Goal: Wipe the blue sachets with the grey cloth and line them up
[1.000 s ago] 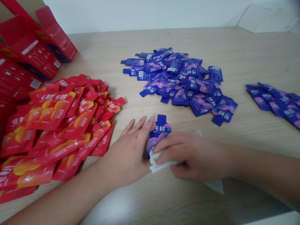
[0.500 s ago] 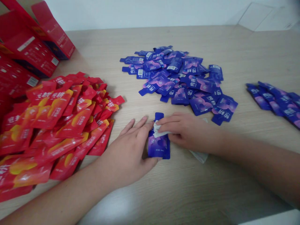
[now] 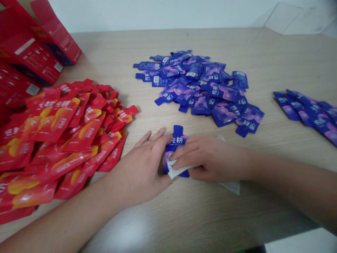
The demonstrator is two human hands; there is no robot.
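Note:
A blue-purple sachet [image 3: 178, 130] with white lettering lies flat on the table in front of me, its narrow neck pointing away. My left hand [image 3: 146, 167] grips its left side, forefinger by the upper edge and thumb by the lower corner. In the fingers of my right hand [image 3: 214, 156] is a folded white tissue [image 3: 180, 171], pressed on the lower part of the sachet. The tissue's loose end sticks out behind that hand on the right. My fingers and the tissue cover much of the sachet's lower half.
A heap of red and orange sachets [image 3: 60, 130] lies at the left, beside open red cartons [image 3: 39, 58]. Beyond my hands is a loose pile of blue sachets [image 3: 195, 82]. Several more blue sachets [image 3: 310, 112] overlap at the right. A white wall [image 3: 168, 14] bounds the wooden table [image 3: 258, 63].
My right hand has slid the tissue down the sachet from its upper part towards the near edge, so the lettering now shows. My left hand keeps its place on the sachet.

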